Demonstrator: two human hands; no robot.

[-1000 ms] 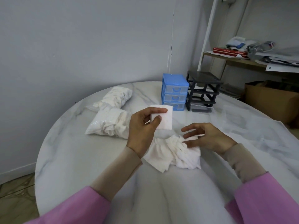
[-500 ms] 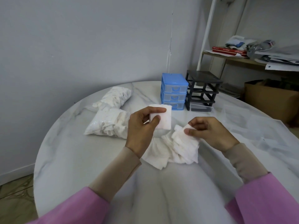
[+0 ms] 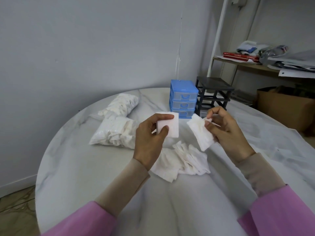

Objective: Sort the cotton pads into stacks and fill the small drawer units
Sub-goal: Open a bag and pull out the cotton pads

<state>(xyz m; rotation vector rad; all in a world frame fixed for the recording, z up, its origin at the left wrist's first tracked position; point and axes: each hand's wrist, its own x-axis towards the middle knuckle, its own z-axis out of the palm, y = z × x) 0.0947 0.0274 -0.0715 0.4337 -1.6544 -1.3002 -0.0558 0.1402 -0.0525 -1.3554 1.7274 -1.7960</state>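
Her left hand (image 3: 150, 138) grips a squared white cotton-pad stack (image 3: 168, 124) while her right hand (image 3: 226, 133) pinches a few loose white pads (image 3: 201, 133), which I'd say need aligning onto it next.

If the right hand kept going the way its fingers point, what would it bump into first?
Probably the neat stack of pads gripped in the left hand. The right hand, pinching a few pads, points leftward toward it. Depth is hard to judge, so it might pass just behind.

Both hands raised: left (image 3: 150, 138) and right (image 3: 226, 133) fingers pinching.
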